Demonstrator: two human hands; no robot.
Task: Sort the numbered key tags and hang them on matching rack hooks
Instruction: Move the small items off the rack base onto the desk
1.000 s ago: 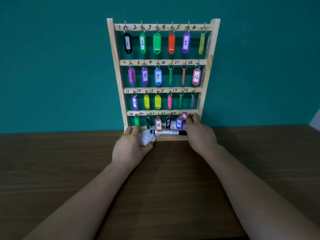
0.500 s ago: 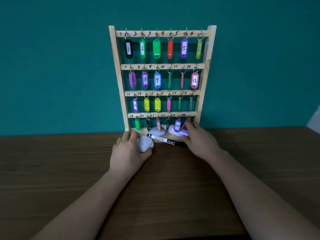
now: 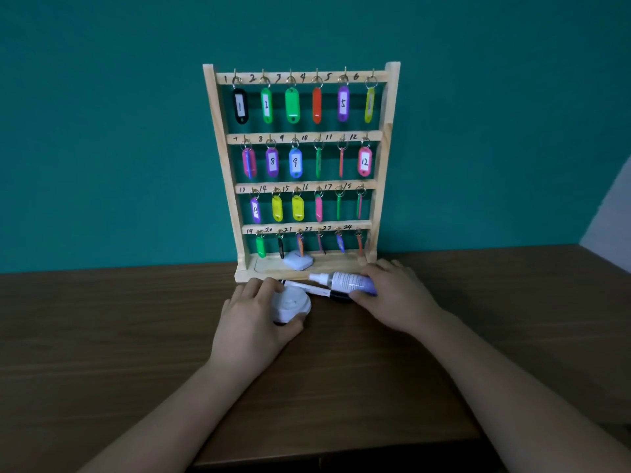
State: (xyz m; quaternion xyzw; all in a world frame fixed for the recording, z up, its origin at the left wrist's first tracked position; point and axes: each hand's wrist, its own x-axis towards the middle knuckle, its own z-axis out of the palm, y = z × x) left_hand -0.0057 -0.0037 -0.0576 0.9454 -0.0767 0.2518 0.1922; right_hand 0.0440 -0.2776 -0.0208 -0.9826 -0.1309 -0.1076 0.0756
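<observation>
A wooden rack (image 3: 382,158) stands against the teal wall with four numbered rows of hooks. Coloured key tags hang on every hook, such as the black tag marked 1 (image 3: 240,106) and the pink tag marked 12 (image 3: 364,161). Several tags are turned edge-on, so their numbers are hidden. My left hand (image 3: 254,322) is closed around a round white object (image 3: 290,303) on the table in front of the rack. My right hand (image 3: 397,297) holds a small white and purple bottle (image 3: 345,282), lying on its side, together with a black and white marker (image 3: 317,291).
A small white square object (image 3: 298,260) lies on the rack's base shelf under hooks 21 and 22. The dark wooden table (image 3: 102,336) reaches to a near edge at the bottom. A pale surface shows at the far right.
Both hands have drawn back from the rack's base toward me. The left brought the round white object, the right the bottle and marker. The bottom-row tags now hang free.
</observation>
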